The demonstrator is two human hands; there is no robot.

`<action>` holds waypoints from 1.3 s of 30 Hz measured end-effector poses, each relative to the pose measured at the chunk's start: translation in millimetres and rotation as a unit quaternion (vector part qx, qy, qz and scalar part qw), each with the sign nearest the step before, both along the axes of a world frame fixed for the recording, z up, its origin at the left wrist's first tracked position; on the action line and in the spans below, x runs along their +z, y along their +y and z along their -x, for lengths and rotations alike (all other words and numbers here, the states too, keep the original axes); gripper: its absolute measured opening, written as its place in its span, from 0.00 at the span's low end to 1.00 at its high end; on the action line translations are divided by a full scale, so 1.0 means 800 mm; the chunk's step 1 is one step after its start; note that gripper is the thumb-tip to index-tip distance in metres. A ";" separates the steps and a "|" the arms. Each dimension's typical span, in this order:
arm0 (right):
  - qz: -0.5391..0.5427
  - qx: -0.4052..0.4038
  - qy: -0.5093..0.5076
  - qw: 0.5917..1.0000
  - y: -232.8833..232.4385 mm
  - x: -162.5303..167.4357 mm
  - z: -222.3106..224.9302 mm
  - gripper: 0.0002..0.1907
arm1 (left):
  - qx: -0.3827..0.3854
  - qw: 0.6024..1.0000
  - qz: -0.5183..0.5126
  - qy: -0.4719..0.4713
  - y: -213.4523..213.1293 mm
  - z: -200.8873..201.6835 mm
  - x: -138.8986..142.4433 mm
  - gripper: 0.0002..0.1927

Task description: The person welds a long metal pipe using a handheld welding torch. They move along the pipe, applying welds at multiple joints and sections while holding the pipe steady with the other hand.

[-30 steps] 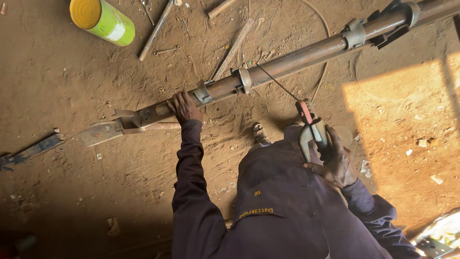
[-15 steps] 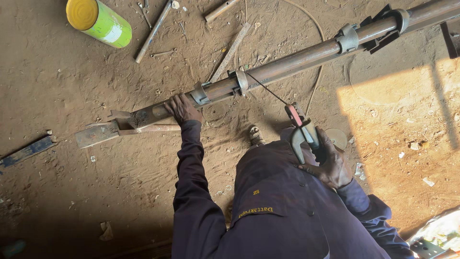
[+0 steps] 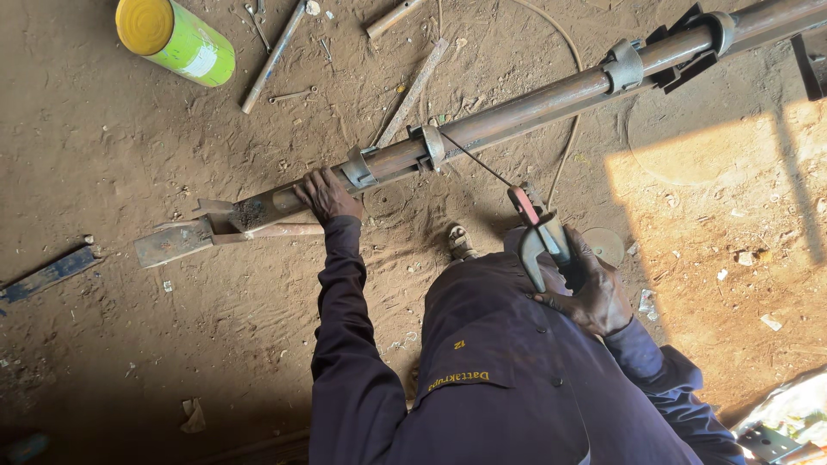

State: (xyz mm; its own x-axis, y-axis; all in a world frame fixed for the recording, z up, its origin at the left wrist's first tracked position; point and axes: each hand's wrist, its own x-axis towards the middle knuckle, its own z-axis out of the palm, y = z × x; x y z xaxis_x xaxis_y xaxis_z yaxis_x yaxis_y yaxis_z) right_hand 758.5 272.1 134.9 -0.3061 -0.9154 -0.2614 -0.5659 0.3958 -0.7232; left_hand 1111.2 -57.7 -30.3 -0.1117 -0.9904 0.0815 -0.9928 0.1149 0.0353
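Rusty steel pipe (image 3: 517, 110) lies slantwise over the dirt floor (image 3: 129, 327), and my left hand (image 3: 326, 195) is pressed flat on it just beside a grey welded collar (image 3: 360, 166), fingers spread over the curve rather than wrapped around. My right hand (image 3: 594, 297) is closed around the handle of the electrode holder (image 3: 538, 237), its thin welding rod (image 3: 478, 161) reaching up to a second collar (image 3: 431, 146) on the pipe.

The risk, as I judge it, is my bare left hand so near the joint: heat running along the metal or spatter could burn it. The round pipe could also roll under a flat palm and pull the rod tip off the seam. The rod is slender and may stick or bend.

A glossy green can with a yellow lid (image 3: 172, 39) lies well apart, near loose rods (image 3: 274, 56).
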 end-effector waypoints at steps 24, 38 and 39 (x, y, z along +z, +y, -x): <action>0.061 0.036 -0.073 0.995 -0.004 0.002 0.002 0.64 | 0.016 0.999 -0.029 0.033 -0.001 -0.002 0.005 0.40; 0.063 0.038 -0.044 0.996 -0.001 -0.006 0.000 0.65 | 0.039 0.995 -0.076 0.052 0.001 -0.003 0.009 0.36; 0.086 0.047 -0.037 0.994 -0.001 -0.007 0.001 0.64 | 0.029 0.998 -0.046 0.038 0.000 -0.003 0.008 0.33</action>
State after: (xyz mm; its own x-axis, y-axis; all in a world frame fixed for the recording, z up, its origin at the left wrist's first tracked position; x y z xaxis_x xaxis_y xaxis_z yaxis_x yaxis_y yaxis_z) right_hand 758.1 271.4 129.0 -0.2031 -0.9722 -0.1166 -0.5366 0.2101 -0.8173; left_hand 1113.6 -57.8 -24.0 -0.0502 -0.9987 -0.0050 -0.9918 0.0492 0.1182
